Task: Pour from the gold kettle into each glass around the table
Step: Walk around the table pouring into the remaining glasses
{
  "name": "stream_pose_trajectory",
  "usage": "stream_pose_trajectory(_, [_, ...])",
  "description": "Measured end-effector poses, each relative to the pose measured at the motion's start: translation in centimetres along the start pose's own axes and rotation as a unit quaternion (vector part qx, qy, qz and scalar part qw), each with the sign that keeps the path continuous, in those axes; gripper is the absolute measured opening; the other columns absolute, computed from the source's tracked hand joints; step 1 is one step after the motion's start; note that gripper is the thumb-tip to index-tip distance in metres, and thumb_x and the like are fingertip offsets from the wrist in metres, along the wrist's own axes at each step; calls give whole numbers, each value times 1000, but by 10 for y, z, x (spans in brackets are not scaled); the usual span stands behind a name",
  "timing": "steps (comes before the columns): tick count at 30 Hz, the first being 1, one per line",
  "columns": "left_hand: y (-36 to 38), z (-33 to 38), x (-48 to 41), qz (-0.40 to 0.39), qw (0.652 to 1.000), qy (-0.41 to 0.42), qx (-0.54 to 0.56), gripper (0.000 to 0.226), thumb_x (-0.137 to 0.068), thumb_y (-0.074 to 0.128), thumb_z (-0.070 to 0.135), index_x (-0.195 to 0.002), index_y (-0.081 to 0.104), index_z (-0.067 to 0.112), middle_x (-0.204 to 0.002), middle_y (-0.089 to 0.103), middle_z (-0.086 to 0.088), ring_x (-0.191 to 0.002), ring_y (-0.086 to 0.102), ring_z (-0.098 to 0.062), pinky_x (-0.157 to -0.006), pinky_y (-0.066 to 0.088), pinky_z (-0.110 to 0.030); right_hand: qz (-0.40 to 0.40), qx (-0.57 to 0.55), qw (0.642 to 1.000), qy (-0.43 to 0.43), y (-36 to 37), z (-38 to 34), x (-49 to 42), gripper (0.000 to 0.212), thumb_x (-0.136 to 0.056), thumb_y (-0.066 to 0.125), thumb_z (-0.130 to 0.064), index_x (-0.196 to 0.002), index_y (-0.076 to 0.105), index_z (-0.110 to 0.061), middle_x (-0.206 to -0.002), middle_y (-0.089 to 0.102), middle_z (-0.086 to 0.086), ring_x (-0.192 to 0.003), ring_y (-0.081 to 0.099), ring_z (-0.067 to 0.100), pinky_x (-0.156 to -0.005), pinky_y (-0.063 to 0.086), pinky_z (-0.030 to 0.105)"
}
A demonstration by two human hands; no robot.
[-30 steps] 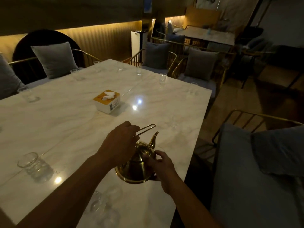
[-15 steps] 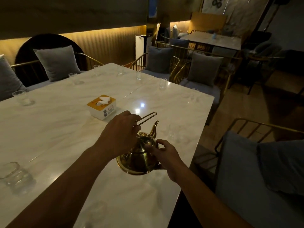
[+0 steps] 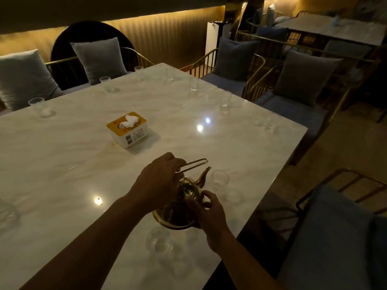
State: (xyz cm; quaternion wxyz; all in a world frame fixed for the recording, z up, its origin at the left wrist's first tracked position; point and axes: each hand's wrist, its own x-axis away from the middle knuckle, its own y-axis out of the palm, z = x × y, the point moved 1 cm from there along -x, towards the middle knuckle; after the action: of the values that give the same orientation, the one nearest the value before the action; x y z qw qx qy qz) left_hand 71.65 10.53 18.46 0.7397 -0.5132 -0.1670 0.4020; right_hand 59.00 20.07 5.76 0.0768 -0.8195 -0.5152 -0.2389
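The gold kettle (image 3: 184, 204) hangs tilted above the white marble table (image 3: 62, 164), spout toward a clear glass (image 3: 219, 178) just to its right. My left hand (image 3: 159, 181) grips the kettle's wire handle from above. My right hand (image 3: 206, 210) steadies the kettle's body from the near side. Another glass (image 3: 157, 240) stands below the kettle, near the table's front edge. Several more glasses line the far and right edges, among them a right-side glass (image 3: 225, 100) and a far-left glass (image 3: 39, 106). Whether liquid flows from the spout cannot be made out.
A yellow and white tissue box (image 3: 128, 128) sits mid-table. Gold-framed chairs with grey cushions (image 3: 303, 76) ring the table; one chair (image 3: 335, 227) is close on my right. A second table (image 3: 335, 28) stands at the back right.
The kettle and both hands have come closer to the glass on the right, with the spout now beside its rim. My view has shifted and dipped toward the table.
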Motion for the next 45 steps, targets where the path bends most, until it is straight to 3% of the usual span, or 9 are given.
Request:
stream_pose_trajectory(4, [17,8,-16,-5,1000,23,-15,35,-93,60,18,-127,59,14,-113,61,-3,-94,59,-16,-78,55,-34,-25,-29,999,20,-17,4,-13,79,-66,84,-48,-135,52,-25,-130,61,14,-111,65,30,-75,65,43])
stream_pose_trajectory(11, [39,13,-35,5,999,34,-12,30,-89,66,18,-118,66,15,-103,67,-1,-82,61,-13,-72,56,-32,-45,-37,995,78,-33,7,-20,74,-64,80,-53,-128,57,-24,-117,69,14,-102,70,30,-74,65,44])
stream_pose_trajectory(17, [49,20,-51,4,999,37,-15,28,-89,65,22,-116,68,17,-101,68,1,-83,62,-12,-74,57,-35,-57,-33,991,117,-42,10,-28,61,-82,75,-47,-134,54,-22,-116,69,12,-101,70,33,-77,64,46])
stream_pose_trajectory(21, [57,25,-60,-4,999,36,-20,28,-89,65,23,-116,68,17,-103,69,2,-83,62,-12,-76,56,-33,-67,-46,989,124,-50,10,-31,61,-83,74,-48,-134,54,-20,-114,69,10,-100,70,34,-81,63,51])
stream_pose_trajectory(33, [65,33,-74,0,999,27,-24,27,-89,65,26,-114,69,18,-103,71,1,-85,65,-15,-76,56,-35,-76,-66,983,152,-56,3,-33,65,-75,78,-52,-128,58,-19,-118,67,14,-101,70,37,-76,64,46])
stream_pose_trajectory(45, [64,34,-89,-27,999,11,-42,28,-89,64,29,-115,68,20,-106,71,1,-92,65,-16,-81,55,-37,-93,-74,980,158,-55,-11,-33,45,-82,73,-47,-114,62,-18,-117,66,13,-103,68,37,-77,62,43])
